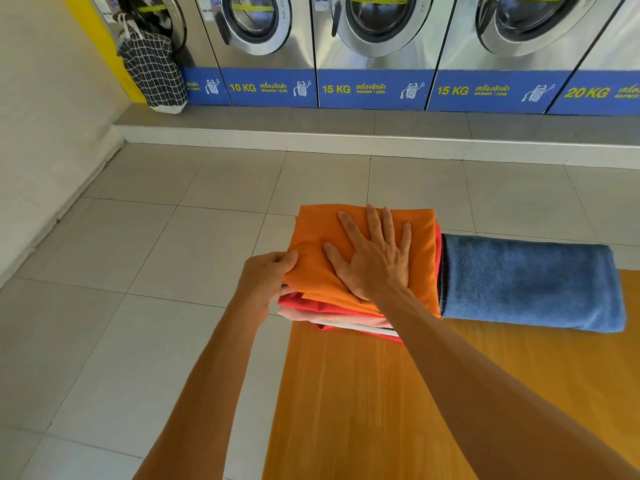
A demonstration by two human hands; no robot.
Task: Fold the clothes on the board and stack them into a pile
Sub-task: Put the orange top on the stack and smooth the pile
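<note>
Clothes (346,313) sit folded at the board's (381,393) far left corner, my right hand (375,258) flat on the orange top (318,230), my left hand (266,278) pinching its edge.

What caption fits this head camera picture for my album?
Right hand presses the orange cloth atop the pile while left hand grips its corner.

My right hand (375,261): flat, fingers spread, palm pressing down. My left hand (268,277): fingers curled, pinching. Both arms extended.
</note>
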